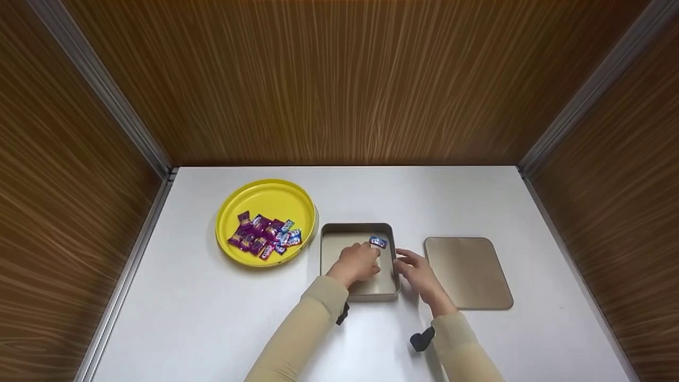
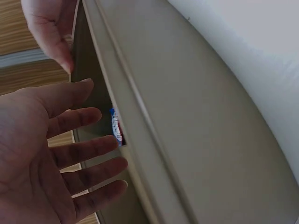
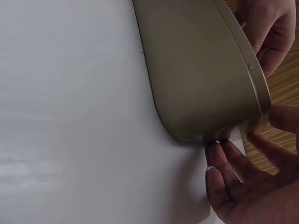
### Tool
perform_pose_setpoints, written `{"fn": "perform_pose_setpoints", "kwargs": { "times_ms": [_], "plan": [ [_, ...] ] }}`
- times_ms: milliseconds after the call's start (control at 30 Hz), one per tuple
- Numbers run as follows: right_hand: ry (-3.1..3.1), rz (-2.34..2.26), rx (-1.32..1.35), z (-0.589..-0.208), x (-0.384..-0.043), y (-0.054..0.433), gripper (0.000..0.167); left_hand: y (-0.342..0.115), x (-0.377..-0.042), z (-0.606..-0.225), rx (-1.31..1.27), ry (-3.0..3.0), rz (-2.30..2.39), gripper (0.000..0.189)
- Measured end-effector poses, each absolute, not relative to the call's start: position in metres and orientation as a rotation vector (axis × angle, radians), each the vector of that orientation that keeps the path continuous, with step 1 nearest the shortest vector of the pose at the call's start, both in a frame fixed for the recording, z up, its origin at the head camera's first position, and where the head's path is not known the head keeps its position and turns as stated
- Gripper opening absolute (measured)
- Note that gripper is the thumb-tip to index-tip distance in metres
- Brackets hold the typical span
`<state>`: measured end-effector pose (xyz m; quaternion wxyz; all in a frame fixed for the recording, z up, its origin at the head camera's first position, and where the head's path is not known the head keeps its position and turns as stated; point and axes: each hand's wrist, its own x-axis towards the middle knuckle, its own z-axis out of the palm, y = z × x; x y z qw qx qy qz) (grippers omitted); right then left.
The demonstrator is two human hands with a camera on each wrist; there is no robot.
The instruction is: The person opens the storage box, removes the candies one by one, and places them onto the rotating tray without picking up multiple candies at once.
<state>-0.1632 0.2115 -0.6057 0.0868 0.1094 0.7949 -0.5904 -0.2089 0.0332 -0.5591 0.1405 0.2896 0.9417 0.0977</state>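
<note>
A beige-gold rectangular tin sits uncovered on the table, with one small blue wrapped candy near its far right corner. My left hand is over the inside of the tin, just nearer to me than that candy. In the left wrist view the fingers of my left hand are spread and loosely extended, gripping nothing, while the candy shows partly behind the rim. My right hand rests its fingertips against the tin's right side. Its fingers touch the outer wall near a corner in the right wrist view.
On the left stands a round yellow tray bearing several purple-wrapped candies and several blue and red ones. A flat beige-gold lid lies right of the tin. Wood-grain panels enclose the white table.
</note>
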Motion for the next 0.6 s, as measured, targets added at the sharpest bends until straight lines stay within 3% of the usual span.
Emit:
{"fn": "perform_pose_setpoints", "kwargs": {
  "times_ms": [267,467,600],
  "plan": [
    [2.233,-1.84,0.344,-0.606,-0.159,0.205,0.047,0.04,-0.211,-0.564,0.793,2.74,0.261,0.029],
    [2.209,-1.874,0.346,-0.608,-0.159,0.203,0.047,0.045,-0.213,-0.567,0.798,2.728,0.166,0.05],
    [2.187,-1.894,0.334,-0.608,-0.158,0.203,0.049,0.05,-0.215,-0.571,0.777,2.697,0.17,0.054]
  ]
}}
